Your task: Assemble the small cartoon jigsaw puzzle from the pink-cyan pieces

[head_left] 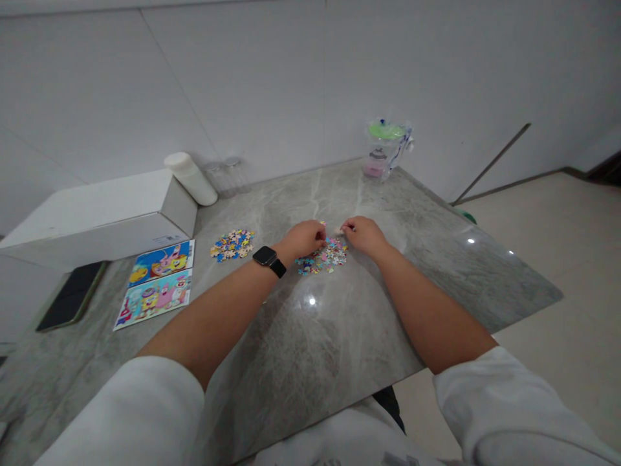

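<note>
Worktop [291, 349], grey and marble-patterned, is topped by a long white cardboard box [109, 210]. In front of the box, two colourful cartoon picture cards [158, 279] are laid flat, presumably for viewing. Well right of the box, the left hand [306, 237] and right hand [365, 234] are held apart at a multicoloured heap of jigsaw pieces [323, 260], apparently placed within reach. A tiny pale piece [338, 231] seems pinched by the right; the left's hold cannot be told.
</note>
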{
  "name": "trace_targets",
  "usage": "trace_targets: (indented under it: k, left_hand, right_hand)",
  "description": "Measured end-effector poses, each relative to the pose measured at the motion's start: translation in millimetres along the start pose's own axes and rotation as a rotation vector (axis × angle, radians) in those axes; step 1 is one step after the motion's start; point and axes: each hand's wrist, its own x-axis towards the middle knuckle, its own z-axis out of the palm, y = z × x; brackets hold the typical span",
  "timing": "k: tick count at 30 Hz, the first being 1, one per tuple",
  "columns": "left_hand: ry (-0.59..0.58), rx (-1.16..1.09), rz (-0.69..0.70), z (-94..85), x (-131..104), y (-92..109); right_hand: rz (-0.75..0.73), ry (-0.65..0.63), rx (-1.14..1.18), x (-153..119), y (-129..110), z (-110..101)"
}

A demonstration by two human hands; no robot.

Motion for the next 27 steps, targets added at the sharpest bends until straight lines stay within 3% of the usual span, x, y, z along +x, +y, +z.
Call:
trace_targets:
  k: [6,9,12,14,20,27]
  left_hand:
    - [0.163,0.080,-0.146,-3.5,-3.5,-13.4]
    - [0.138,0.152,-0.181,-1.2,-3.9,-14.2]
    - [0.078,0.173,-0.129,-0.7,-2.9,-15.1]
    - [0.059,0.171,-0.089,-2.9,-2.4,-16.2]
    - [0.145,0.103,-0.080,-10.8,-1.4,-14.1]
    - [0.052,0.077,-0.017,-1.8,5.8,3.8]
  right_hand:
    - [0.025,0.080,-0.039,-1.0,-4.4,0.4]
    - [-0.024,0.067,-0.072,-3.5,-5.4,-0.2]
    - [-0.077,0.024,-0.089,-6.2,-3.9,-1.0]
    - [-0.077,0.061,-0.075,-7.3,-1.3,-2.0]
    - [-0.010,0.208,-0.026,-7.6,5.3,-2.6]
    - [-0.054,0.143,-0.029,-10.3,-3.4,-1.4]
